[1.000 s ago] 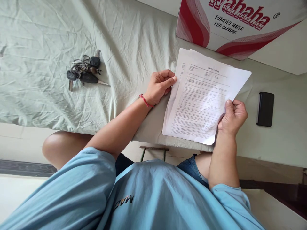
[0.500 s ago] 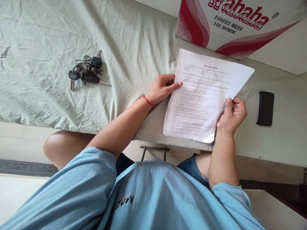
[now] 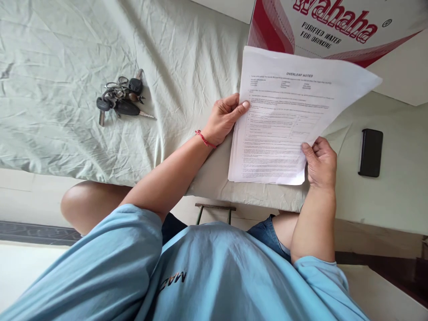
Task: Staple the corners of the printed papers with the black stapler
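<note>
A thin stack of printed paper sheets (image 3: 277, 120), headed "OVERLEAF NOTES", is held up between both hands. My left hand (image 3: 224, 117) is closed on its left edge, thumb on the front and fingers behind. On the lower right edge, my right hand (image 3: 321, 161) pinches the sheets with the thumb on top. The upper right corner bends outward, and the top edge overlaps the view of a carton. A red thread bracelet (image 3: 205, 139) circles my left wrist.
The red and white water carton (image 3: 321, 26) stands at the back right. A bunch of keys (image 3: 122, 98) lies on the wrinkled pale cloth (image 3: 67, 49) to the left. On the right rests a black phone-like device (image 3: 370, 152). Below the table edge is a stool-like frame (image 3: 216, 207).
The paper sheets have risen and tilted up toward me, now covering part of the carton. My left hand has moved slightly up and left; my right hand has shifted a little left.
</note>
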Demonstrator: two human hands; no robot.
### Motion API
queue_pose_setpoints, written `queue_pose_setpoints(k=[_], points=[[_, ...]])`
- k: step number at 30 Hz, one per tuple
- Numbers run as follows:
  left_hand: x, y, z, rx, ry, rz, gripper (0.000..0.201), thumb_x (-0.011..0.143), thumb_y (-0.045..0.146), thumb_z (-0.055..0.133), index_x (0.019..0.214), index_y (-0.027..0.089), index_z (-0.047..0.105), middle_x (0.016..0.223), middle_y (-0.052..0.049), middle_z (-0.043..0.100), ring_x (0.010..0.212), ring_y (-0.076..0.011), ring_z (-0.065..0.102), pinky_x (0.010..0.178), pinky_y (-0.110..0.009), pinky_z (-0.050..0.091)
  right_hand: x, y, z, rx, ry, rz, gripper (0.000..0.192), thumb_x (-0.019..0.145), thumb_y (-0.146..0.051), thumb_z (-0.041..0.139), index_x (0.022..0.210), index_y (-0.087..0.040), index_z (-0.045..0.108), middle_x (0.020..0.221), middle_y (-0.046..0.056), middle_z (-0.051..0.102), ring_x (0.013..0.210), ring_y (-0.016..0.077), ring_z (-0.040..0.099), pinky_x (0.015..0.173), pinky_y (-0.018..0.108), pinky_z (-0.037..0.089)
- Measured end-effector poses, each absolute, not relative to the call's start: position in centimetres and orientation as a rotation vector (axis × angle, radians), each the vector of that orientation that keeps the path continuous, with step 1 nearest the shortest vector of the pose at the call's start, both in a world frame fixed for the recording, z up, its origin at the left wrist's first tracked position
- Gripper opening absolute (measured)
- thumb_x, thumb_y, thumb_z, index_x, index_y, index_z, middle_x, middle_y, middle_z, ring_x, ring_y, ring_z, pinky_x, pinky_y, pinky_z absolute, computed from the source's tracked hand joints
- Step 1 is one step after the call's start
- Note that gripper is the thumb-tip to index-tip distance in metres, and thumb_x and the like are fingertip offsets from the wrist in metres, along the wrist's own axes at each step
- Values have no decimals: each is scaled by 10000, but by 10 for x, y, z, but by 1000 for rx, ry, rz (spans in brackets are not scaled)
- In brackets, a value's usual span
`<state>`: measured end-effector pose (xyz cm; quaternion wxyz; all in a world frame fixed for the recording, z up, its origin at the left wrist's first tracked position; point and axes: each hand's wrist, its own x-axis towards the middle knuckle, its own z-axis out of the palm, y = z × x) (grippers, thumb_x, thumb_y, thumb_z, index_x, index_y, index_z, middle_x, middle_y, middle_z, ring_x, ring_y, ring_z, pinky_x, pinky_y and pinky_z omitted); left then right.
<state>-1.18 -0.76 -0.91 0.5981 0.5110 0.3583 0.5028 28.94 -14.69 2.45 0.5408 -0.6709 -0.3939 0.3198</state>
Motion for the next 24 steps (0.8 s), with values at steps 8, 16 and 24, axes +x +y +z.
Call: queue_pose_setpoints(k=[8, 16, 24], points=[[-11, -16, 8, 1019, 636, 1018, 731, 863, 857, 1036, 1126, 235, 757, 1112, -92, 900, 1325, -381, 893, 1034, -494, 764, 270, -150, 25, -1615, -990, 674, 660, 836, -892, 1002, 940, -278, 784, 826, -36, 733, 771, 165, 658, 806, 353, 652], [-23, 15, -19, 1047, 718, 1236, 721, 1011, 934, 817, 1307, 276, 811, 1235, -97, 917, 1497, -375, 834, 1101, -511, 763, 265, -147, 39, -1367, -912, 1069, 1022, 666, -1107, 916, 1334, -337, 840, 1326, 113, 852, 1409, 390, 819, 1115, 595, 758], [-25, 6, -8, 1061, 683, 1164, 690, 932, 845, 938, 1269, 257, 810, 1301, -104, 873, 1543, -420, 804, 1091, -538, 750, 249, -151, 25, -1396, -883, 664, 968, 681, -782, 1091, 1492, -336, 808, 1466, 85, 818, 1527, 366, 776, 1356, 658, 656]])
